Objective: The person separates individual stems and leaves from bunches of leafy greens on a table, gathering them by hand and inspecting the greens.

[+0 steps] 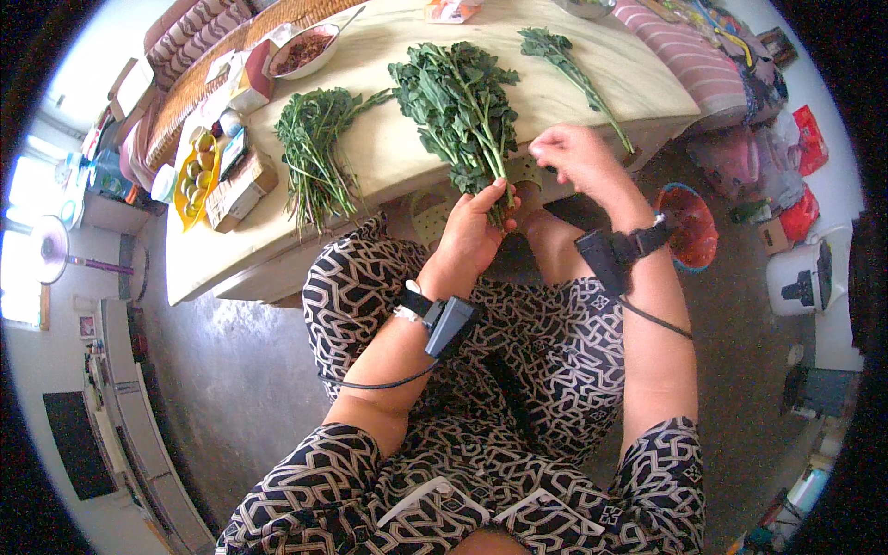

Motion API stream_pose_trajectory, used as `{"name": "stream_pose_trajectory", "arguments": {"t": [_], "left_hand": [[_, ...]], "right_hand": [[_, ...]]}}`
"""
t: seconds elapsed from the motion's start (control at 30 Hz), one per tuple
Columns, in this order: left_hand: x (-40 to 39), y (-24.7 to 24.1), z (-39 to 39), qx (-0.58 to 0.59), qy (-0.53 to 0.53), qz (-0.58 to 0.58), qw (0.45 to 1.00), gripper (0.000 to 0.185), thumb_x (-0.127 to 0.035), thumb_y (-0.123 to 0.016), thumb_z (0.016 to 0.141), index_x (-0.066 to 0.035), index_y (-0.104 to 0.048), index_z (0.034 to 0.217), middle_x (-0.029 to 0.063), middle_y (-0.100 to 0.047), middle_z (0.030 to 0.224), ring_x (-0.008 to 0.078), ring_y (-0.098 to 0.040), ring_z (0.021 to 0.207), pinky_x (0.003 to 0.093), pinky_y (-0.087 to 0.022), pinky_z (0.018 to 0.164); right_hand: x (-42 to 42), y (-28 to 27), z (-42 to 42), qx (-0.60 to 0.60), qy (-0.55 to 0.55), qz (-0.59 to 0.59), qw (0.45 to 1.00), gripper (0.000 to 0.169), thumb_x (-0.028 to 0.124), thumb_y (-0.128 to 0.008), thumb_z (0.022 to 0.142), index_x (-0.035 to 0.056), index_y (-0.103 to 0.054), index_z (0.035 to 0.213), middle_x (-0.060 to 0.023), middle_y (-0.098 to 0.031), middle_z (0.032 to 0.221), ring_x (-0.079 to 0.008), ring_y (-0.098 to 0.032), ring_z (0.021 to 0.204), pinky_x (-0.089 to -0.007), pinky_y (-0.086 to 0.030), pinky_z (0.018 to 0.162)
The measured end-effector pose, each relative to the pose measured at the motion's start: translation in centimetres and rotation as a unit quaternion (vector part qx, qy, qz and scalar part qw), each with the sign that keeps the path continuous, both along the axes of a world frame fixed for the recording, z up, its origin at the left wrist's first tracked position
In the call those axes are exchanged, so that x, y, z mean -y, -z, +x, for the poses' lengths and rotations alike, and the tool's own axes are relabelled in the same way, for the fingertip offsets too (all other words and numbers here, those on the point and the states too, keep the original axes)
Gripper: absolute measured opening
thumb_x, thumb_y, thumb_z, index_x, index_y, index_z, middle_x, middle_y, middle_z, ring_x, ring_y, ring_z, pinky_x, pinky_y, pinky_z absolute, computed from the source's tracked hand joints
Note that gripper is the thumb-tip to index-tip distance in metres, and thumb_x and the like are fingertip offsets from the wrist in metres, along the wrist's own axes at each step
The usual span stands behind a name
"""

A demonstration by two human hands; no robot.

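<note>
My left hand (479, 225) is closed around the stem ends of a large bunch of leafy greens (458, 104), whose leaves spread over the table's near edge and top. My right hand (572, 156) is raised just right of the bunch, fingers curled with thumb and fingertips near each other; whether something small is between them cannot be told. A single leafy stalk (583, 80) lies on the table farther right, its stem end over the edge. A second heap of thinner-stemmed greens (319, 152) lies to the left, stems towards me.
On the marble-patterned table (236, 270), a bowl of dark red food (305, 55) with a spoon, a cardboard box (243, 191) and a yellow tray of round fruit (198, 173) stand left. A red basin (687, 225) sits on the floor at right. A cable runs along each forearm.
</note>
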State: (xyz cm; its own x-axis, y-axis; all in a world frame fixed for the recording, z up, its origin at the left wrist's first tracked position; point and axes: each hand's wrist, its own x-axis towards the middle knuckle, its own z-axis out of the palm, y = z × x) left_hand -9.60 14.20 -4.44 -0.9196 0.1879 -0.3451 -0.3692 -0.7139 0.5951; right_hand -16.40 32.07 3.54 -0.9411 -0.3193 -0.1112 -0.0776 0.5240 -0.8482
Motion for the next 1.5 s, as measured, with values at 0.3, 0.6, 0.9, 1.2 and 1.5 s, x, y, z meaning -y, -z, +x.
{"name": "stream_pose_trajectory", "arguments": {"t": [0.3, 0.6, 0.9, 1.2, 1.5], "left_hand": [[0.1, 0.7, -0.2, -0.026, 0.017, 0.011, 0.999, 0.012, -0.018, -0.057, 0.093, -0.010, -0.060, 0.101, 0.0016, -0.065, 0.087, 0.0138, -0.061, 0.078, 0.0279, -0.043, 0.057], [0.1, 1.1, -0.3, -0.027, 0.024, 0.005, 0.999, 0.013, -0.019, -0.057, 0.093, -0.011, -0.061, 0.102, 0.0011, -0.065, 0.089, 0.0139, -0.061, 0.079, 0.0280, -0.044, 0.058], [0.2, 0.7, -0.1, 0.000, 0.019, 0.055, 0.998, 0.017, -0.017, -0.052, 0.093, -0.008, -0.057, 0.106, 0.0035, -0.065, 0.093, 0.0163, -0.062, 0.081, 0.0311, -0.046, 0.062], [0.1, 0.1, 0.0, 0.022, 0.008, 0.034, 0.999, 0.018, -0.018, -0.053, 0.093, -0.007, -0.057, 0.106, 0.0051, -0.065, 0.093, 0.0181, -0.063, 0.082, 0.0311, -0.048, 0.062], [0.3, 0.6, -0.3, 0.032, 0.011, 0.051, 0.998, 0.016, -0.018, -0.055, 0.092, -0.008, -0.058, 0.104, 0.0054, -0.065, 0.092, 0.0191, -0.063, 0.081, 0.0312, -0.049, 0.061]], "right_hand": [[3.3, 1.7, 1.1, 0.022, -0.047, -0.037, 0.998, 0.017, 0.022, -0.064, 0.088, 0.0054, -0.063, 0.083, 0.0005, -0.063, 0.071, -0.0059, -0.053, 0.057, -0.0221, -0.040, 0.048], [3.6, 2.0, 0.8, 0.017, -0.016, -0.003, 1.000, 0.019, 0.020, -0.062, 0.088, 0.0029, -0.063, 0.081, -0.0009, -0.062, 0.068, -0.0075, -0.052, 0.050, -0.0226, -0.040, 0.044], [2.8, 1.0, 0.9, 0.081, 0.008, -0.068, 0.994, 0.020, 0.020, -0.061, 0.088, 0.0006, -0.062, 0.089, -0.0016, -0.061, 0.068, -0.0061, -0.047, 0.045, -0.0208, -0.035, 0.040], [1.3, 2.6, -0.4, -0.089, 0.031, -0.001, 0.996, 0.020, 0.016, -0.065, 0.084, -0.0008, -0.065, 0.095, -0.0065, -0.066, 0.079, -0.0141, -0.061, 0.069, -0.0288, -0.048, 0.062], [-1.5, 1.4, -1.6, -0.192, 0.159, 0.010, 0.968, 0.027, 0.018, -0.064, 0.086, -0.0008, -0.064, 0.105, -0.0134, -0.069, 0.091, -0.0184, -0.065, 0.083, -0.0303, -0.050, 0.075]]}}
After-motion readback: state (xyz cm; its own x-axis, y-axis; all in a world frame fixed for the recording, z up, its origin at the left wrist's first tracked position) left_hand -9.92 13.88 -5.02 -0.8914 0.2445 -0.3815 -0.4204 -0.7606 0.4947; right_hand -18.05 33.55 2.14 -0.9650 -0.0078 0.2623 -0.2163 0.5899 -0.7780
